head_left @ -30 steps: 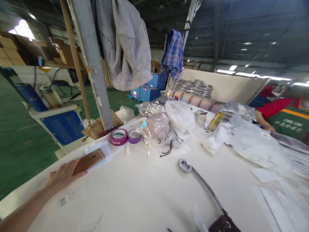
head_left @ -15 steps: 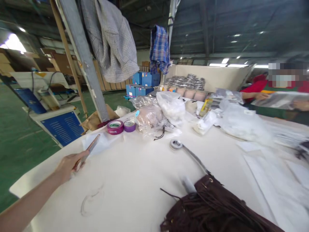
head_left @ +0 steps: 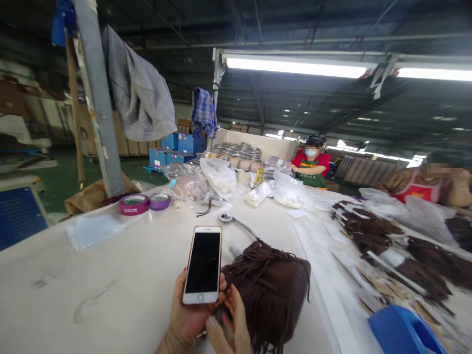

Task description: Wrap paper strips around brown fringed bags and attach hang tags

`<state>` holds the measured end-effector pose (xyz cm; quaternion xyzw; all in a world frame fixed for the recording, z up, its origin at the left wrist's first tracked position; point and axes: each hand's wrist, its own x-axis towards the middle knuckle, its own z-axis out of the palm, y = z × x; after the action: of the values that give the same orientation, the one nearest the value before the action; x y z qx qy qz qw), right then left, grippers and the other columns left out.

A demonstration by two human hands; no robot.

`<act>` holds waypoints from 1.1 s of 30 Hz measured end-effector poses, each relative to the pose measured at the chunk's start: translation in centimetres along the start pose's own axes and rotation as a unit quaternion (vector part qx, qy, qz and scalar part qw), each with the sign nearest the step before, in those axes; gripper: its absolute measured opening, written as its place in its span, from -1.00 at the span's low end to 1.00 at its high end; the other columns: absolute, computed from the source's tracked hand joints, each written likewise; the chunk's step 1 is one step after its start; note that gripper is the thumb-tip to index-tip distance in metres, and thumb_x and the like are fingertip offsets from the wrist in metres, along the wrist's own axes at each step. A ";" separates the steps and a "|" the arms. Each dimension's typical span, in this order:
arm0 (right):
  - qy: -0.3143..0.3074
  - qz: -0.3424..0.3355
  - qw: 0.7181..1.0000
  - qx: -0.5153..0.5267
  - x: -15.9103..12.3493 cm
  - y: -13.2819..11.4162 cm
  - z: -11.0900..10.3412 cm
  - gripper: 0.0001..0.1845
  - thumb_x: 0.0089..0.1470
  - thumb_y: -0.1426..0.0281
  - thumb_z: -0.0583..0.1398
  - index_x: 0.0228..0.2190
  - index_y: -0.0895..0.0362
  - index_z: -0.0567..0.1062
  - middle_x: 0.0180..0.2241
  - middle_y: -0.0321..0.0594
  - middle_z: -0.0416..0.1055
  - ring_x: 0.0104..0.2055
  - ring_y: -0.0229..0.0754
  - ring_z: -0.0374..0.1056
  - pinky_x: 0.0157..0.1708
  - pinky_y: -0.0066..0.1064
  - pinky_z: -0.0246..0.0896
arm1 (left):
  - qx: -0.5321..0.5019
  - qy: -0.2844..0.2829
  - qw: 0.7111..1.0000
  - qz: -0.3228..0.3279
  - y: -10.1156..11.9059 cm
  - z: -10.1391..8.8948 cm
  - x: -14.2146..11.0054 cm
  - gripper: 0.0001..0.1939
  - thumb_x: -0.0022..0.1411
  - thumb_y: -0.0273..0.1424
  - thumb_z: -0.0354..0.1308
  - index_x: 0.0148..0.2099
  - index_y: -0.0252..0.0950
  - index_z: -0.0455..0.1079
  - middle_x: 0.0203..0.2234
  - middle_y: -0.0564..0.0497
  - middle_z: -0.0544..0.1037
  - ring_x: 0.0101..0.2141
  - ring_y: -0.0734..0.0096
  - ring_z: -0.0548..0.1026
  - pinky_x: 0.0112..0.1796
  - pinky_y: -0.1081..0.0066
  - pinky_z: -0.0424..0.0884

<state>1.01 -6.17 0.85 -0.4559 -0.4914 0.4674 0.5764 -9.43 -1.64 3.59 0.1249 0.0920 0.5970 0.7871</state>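
Note:
My left hand (head_left: 184,319) holds a white and gold phone (head_left: 203,263) upright over the white table (head_left: 110,275); its screen is dark. My right hand (head_left: 230,327) sits just below and right of the phone. Its fingers lie stretched against a dark brown fringed bag (head_left: 269,290), with one fingertip near the phone's lower corner. The bag rests on the table right of the phone, and a metal ring with a strap (head_left: 225,218) lies just beyond it.
Two purple tape rolls (head_left: 133,204) and several plastic bags (head_left: 221,177) sit at the far left of the table by a grey pole (head_left: 98,98). More brown fringed bags (head_left: 368,231) lie to the right. A blue bin (head_left: 401,332) is at the near right. Two co-workers (head_left: 311,164) stand across the table.
My left hand lifted the phone from the table's left edge and brought it in front of me, screen up. The view swung right, and my right hand and the fringed bag came into view.

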 end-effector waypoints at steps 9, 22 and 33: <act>0.065 0.037 0.982 0.172 4.1 3.5 2.9 -0.24 -0.27 0.21 0.35 -0.02 0.15 0.26 -0.06 -0.08 0.37 -0.04 -0.06 0.33 -0.10 -0.35 0.29 | -0.039 -0.009 0.999 -0.023 -0.3 -2.0 1.7 -0.56 0.12 -0.14 0.08 -0.21 -0.46 0.48 -0.36 -0.23 0.54 -0.33 0.12 0.50 -0.25 0.18 0.43; 0.193 0.084 0.966 0.148 5.1 4.8 3.8 -0.32 -0.39 0.30 0.37 -0.16 0.21 0.31 -0.30 -0.11 0.50 -0.36 -0.13 0.45 -0.41 -0.46 0.37 | -0.068 0.021 0.996 -0.044 -0.3 -2.6 2.8 -0.51 0.20 -0.14 -0.04 -0.10 -0.48 0.44 -0.23 -0.29 0.52 -0.16 -0.01 0.46 -0.14 0.08 0.37; 0.180 0.113 0.968 0.132 4.9 5.0 3.6 -0.18 -0.39 0.24 0.35 -0.07 0.28 0.23 -0.35 -0.07 0.50 -0.33 -0.05 0.46 -0.35 -0.39 0.41 | -0.053 0.002 0.997 -0.047 -0.3 -2.5 2.9 -0.49 0.23 -0.14 -0.08 -0.06 -0.48 0.41 -0.21 -0.29 0.52 -0.12 0.00 0.43 -0.09 0.06 0.33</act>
<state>-2.64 -0.34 -2.97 -0.5052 -0.2591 0.5004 0.6536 -9.07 1.32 1.16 0.0770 0.0675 0.5636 0.8197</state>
